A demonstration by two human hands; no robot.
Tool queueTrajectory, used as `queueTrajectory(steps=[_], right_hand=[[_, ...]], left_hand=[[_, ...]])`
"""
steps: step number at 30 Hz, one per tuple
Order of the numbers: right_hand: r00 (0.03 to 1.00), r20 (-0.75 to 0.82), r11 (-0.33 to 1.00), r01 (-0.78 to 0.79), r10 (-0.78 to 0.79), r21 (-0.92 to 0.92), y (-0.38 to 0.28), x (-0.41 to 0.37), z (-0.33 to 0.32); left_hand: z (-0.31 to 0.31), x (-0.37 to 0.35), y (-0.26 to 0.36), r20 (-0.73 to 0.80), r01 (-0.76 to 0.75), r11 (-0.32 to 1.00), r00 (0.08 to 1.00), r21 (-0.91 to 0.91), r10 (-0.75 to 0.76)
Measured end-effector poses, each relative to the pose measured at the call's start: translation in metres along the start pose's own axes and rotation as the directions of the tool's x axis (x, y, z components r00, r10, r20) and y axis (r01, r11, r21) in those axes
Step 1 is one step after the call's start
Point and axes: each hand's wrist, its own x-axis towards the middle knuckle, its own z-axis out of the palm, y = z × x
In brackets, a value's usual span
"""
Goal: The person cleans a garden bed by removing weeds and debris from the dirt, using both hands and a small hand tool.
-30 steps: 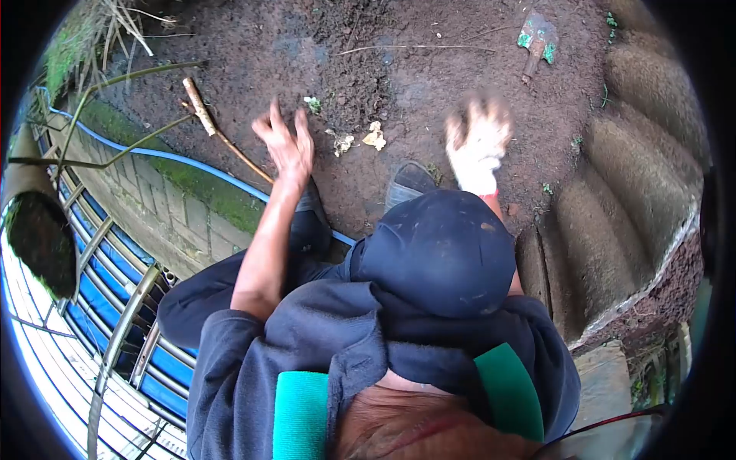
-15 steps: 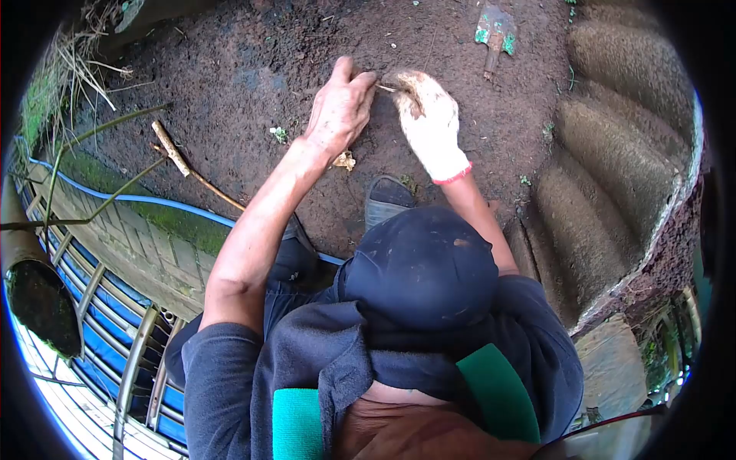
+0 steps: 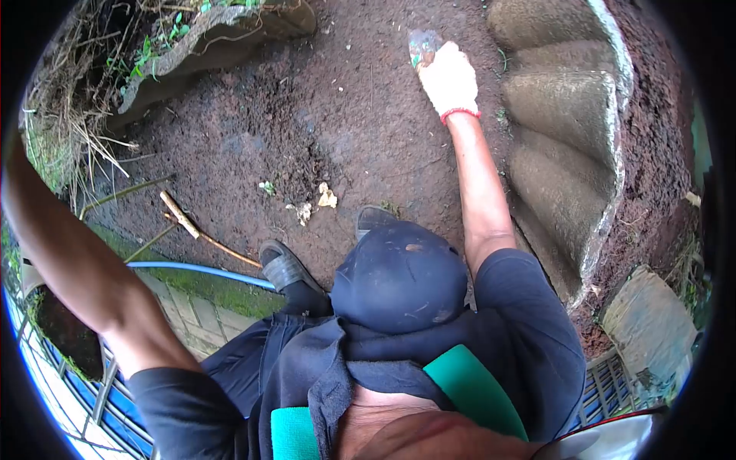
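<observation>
Gripping the trowel by its handle, the gloved right hand is clenched on it on the far soil; blade points away from the person, long axis along the arm. Half a second ago it lay untouched; now the left arm swings wide, its hand out of view.

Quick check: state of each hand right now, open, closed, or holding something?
Left hand: out of view; only the bare forearm shows.
Right hand: gloved, closed on the trowel.
</observation>
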Motion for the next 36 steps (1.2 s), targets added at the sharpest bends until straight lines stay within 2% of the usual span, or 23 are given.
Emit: queueTrajectory(steps=[2, 3, 6, 7, 8, 9, 10, 13, 16, 17, 18, 21, 24, 25, 26, 27, 29, 30, 31, 32, 34, 35, 36], right_hand=[[0.998, -0.014, 0.997, -0.069, 0.069, 0.034, -0.001, -0.009, 0.002], [0.998, -0.056, 0.998, -0.028, 0.031, 0.053, 0.000, -0.016, -0.001], [0.987, -0.144, 0.989, -0.046, 0.066, 0.140, 0.010, -0.031, 0.002], [0.988, -0.091, 0.945, -0.094, 0.128, 0.314, 0.018, -0.035, 0.002], [0.865, 0.455, 0.420, -0.502, 0.213, 0.757, 0.030, -0.025, 0.003], [0.842, 0.539, 0.107, -0.537, 0.015, 0.836, 0.047, -0.021, 0.011], [0.807, 0.555, -0.205, -0.589, -0.202, 0.782, 0.057, -0.023, 0.018], [0.838, 0.519, -0.079, -0.537, -0.167, 0.840, 0.006, -0.036, -0.023], [0.838, 0.458, -0.267, -0.534, -0.298, 0.803, -0.018, -0.033, -0.028], [0.853, 0.422, -0.346, -0.513, -0.306, 0.786, -0.031, -0.033, -0.036], [0.867, 0.395, -0.359, -0.489, -0.304, 0.795, -0.038, -0.028, -0.041], [0.912, 0.296, -0.414, -0.396, -0.285, 0.820, -0.052, -0.007, -0.047], [0.985, 0.152, -0.469, -0.171, -0.080, 0.866, -0.078, -0.026, -0.096], [0.862, 0.008, -0.728, -0.433, -0.507, 0.531, -0.065, -0.014, -0.089], [0.904, 0.076, -0.755, -0.394, -0.420, 0.524, -0.066, -0.023, -0.083], [0.861, 0.053, -0.797, -0.490, -0.505, 0.353, -0.068, -0.021, -0.071], [0.731, -0.004, -0.705, -0.656, -0.682, 0.270, -0.086, -0.008, -0.027], [0.636, -0.016, -0.595, -0.714, -0.772, 0.368, -0.101, -0.003, -0.009], [0.699, 0.106, -0.519, -0.616, -0.708, 0.592, -0.105, -0.010, -0.008], [0.746, 0.226, -0.355, -0.531, -0.627, 0.769, -0.111, -0.017, -0.008], [0.689, 0.364, -0.479, -0.709, -0.627, 0.518, -0.095, -0.033, -0.021], [0.771, 0.299, -0.459, -0.592, -0.563, 0.662, -0.080, -0.042, -0.024], [0.845, 0.343, -0.362, -0.497, -0.411, 0.789, -0.071, -0.052, -0.041]], left_hand=[[0.012, -0.008, -0.004, 0.000, -0.008, 1.000, 1.000, 0.026, 0.008], [0.020, -0.018, 0.000, -0.010, -0.015, 1.000, 1.000, 0.019, 0.016], [0.059, -0.055, 0.048, -0.079, -0.041, 0.980, 0.997, -0.196, 0.026], [0.078, -0.066, 0.069, -0.051, 0.014, 0.950, 0.998, -0.311, -0.031], [0.092, -0.072, 0.088, -0.094, -0.118, 0.952, 0.991, -0.281, 0.095], [0.087, -0.071, 0.116, 0.106, -0.076, 0.953, 0.988, -0.295, 0.111], [0.103, -0.068, 0.131, 0.013, -0.266, 0.885, 0.956, -0.382, 0.293], [0.138, -0.046, 0.152, 0.061, -0.410, 0.855, 0.891, -0.319, 0.450], [0.159, -0.016, 0.129, 0.047, -0.441, 0.851, 0.880, -0.285, 0.472], [0.155, -0.017, 0.130, 0.012, -0.310, 0.886, 0.942, -0.345, 0.335], [0.146, -0.016, 0.124, 0.026, -0.250, 0.864, 0.957, -0.438, 0.290], [0.135, -0.011, 0.112, 0.227, -0.066, 0.791, 0.940, -0.609, 0.253], [0.117, 0.003, 0.111, 0.366, 0.042, 0.762, 0.893, -0.646, 0.261], [0.111, 0.006, 0.105, 0.369, 0.141, 0.707, 0.912, -0.693, 0.180], [0.108, 0.007, 0.096, 0.377, 0.235, 0.634, 0.921, -0.737, 0.097], [0.116, 0.008, 0.074, 0.216, 0.148, 0.540, 0.974, -0.829, 0.064], [0.105, 0.016, 0.047, 0.195, 0.362, 0.521, 0.917, -0.774, -0.347], [0.109, 0.018, 0.020, 0.256, 0.459, 0.342, 0.828, -0.820, -0.499], [0.112, 0.017, -0.004, 0.164, 0.474, 0.529, 0.833, -0.704, -0.528], [0.112, 0.015, -0.026, 0.255, 0.583, 0.340, 0.707, -0.738, -0.660], [0.107, 0.027, -0.050, 0.106, 0.626, 0.321, 0.546, -0.711, -0.831], [0.095, 0.027, -0.048, 0.061, 0.602, 0.354, 0.559, -0.715, -0.827], [0.088, 0.028, -0.046, 0.019, 0.573, 0.388, 0.577, -0.722, -0.817]])
